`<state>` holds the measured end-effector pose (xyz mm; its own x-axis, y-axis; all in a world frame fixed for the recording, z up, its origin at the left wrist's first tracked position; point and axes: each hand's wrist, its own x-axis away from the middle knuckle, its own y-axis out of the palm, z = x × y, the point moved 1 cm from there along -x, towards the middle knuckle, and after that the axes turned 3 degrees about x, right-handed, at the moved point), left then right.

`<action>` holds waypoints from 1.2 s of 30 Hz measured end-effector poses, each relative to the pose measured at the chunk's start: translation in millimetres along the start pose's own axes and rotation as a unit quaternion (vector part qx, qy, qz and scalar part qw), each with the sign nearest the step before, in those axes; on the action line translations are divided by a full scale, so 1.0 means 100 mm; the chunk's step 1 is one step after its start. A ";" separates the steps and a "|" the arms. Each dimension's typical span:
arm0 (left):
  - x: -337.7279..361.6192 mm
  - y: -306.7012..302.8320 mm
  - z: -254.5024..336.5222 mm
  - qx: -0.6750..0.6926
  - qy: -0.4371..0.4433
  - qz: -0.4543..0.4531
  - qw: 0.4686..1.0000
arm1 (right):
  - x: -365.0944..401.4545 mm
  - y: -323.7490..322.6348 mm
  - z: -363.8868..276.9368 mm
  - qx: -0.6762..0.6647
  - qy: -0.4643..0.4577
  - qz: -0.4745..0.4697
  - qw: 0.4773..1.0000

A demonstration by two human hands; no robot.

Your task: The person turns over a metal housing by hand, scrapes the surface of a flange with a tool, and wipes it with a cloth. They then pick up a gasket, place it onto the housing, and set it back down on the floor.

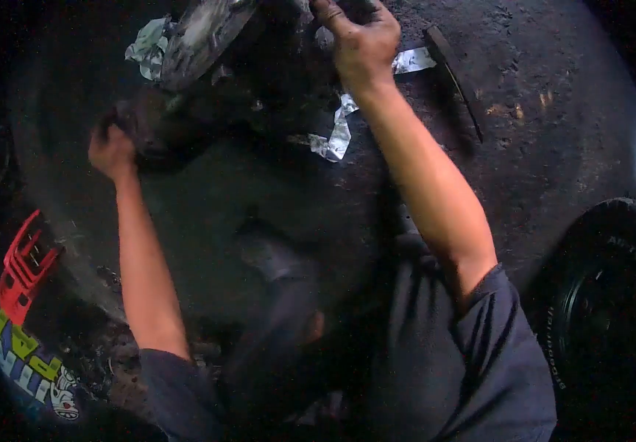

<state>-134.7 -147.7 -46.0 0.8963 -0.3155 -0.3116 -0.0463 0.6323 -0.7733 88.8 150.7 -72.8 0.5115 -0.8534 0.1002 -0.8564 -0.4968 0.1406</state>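
Note:
My left hand (113,153) is at the left, its fingers curled round the edge of a dark, bulky, grimy part (185,121). Deep shadow hides most of that part's shape, so its kind cannot be told. At the top of the view my right hand (366,48) has blackened fingers bent at the part's far side; the frame edge cuts off some of them. A crumpled, shiny strip (338,138) lies below my right wrist, and another piece of it shows beside the wrist. Just above the part is a scuffed greyish piece (207,33).
A long, thin dark bar (456,85) lies right of my right hand. Crumpled pale wrapping (150,48) is at the upper left. A tyre (601,302) stands at the right. On the left are a red slotted plastic piece (27,265) and a colourful lettered panel (27,357).

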 end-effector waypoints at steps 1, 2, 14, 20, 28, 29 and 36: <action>-0.01 0.01 0.04 -0.018 0.010 0.009 1.000 | 0.06 0.03 -0.05 -0.022 0.009 0.017 1.000; -0.01 -0.01 0.07 -0.018 0.016 0.009 1.000 | 0.09 0.04 -0.10 -0.045 0.017 0.035 0.998; 0.08 0.42 1.77 0.102 0.061 -0.135 0.984 | -0.09 -0.10 0.02 -0.062 0.089 -0.082 0.991; 0.06 0.70 1.74 0.074 0.075 -0.187 0.977 | -0.21 -0.15 0.22 -0.010 0.104 -0.069 0.992; 0.01 0.72 1.64 0.030 0.083 -0.218 0.972 | -0.23 -0.19 0.20 -0.007 0.119 -0.087 0.989; 0.00 0.72 1.66 0.012 0.107 -0.222 0.969 | -0.20 -0.16 0.23 0.083 0.025 -0.046 0.995; -0.03 0.76 1.59 0.016 0.119 -0.206 0.971 | -0.01 -0.06 0.00 0.145 -0.053 0.003 0.988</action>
<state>-70.6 13.7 -16.6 0.7081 -0.6988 -0.1011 0.3122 0.4382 -0.8429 93.0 154.7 -73.6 0.5089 -0.8608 -0.0054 -0.8516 -0.5026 -0.1489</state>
